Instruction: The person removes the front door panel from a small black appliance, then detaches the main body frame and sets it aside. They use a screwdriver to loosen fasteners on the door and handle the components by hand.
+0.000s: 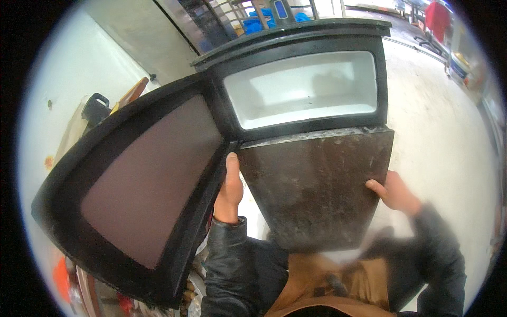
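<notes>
A black-framed box with a recessed white interior stands before me. Beside it, on the left, a large black-framed door with a dull brownish inset panel swings out at an angle. Below the white opening is a dark brown, scuffed board that narrows toward me. My left hand is at the door's inner edge near the corner, thumb pointing up, its other fingers hidden behind. My right hand grips the board's right edge, thumb on the front face and fingers out of sight behind it.
A black handled container stands behind the door near the pale wall. Cluttered items and an orange object lie at lower left. Metal racking with blue material is at the back. A red item shows far right over the pale floor.
</notes>
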Demonstrator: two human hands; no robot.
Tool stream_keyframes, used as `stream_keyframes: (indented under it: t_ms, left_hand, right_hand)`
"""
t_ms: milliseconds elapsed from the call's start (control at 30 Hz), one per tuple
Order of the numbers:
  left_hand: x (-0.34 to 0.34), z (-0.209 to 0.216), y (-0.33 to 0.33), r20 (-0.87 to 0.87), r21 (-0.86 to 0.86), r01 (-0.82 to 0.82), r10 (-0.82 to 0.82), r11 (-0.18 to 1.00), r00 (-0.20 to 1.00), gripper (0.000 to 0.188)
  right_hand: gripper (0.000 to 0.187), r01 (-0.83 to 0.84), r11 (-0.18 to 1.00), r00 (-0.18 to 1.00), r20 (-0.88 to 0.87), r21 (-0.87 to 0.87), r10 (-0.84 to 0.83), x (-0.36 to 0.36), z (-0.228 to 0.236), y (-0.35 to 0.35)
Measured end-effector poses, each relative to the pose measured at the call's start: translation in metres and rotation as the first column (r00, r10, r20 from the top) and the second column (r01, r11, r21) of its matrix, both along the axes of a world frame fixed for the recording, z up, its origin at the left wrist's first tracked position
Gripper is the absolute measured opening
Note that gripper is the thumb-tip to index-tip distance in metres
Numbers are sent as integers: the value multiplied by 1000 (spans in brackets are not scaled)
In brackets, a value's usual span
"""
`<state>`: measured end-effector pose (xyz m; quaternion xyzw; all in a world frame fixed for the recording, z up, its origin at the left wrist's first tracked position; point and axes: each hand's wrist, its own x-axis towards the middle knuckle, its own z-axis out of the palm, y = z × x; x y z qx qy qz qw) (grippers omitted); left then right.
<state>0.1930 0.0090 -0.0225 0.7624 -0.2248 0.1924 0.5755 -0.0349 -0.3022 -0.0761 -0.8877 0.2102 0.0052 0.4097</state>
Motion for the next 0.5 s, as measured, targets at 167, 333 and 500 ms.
stream_keyframes:
  t_ms: [167, 333, 500]
  left_hand:
    - [1, -2, 0, -29, 40, -22, 23, 999, 999, 34]
    - [3, -4, 2, -92, 39, -9, 13, 999, 996, 35]
    - [3, -6, 0, -30, 37, -6, 7, 999, 1000, 39]
  right_hand:
    - [35, 12, 1000, 1000, -19, -22, -12, 0, 5, 2]
    - [36, 3, 1000, 1000, -8, -15, -3, -1, 5, 2]
    - [35, 6, 1000, 1000, 27, -2, -6, -1, 1, 0]
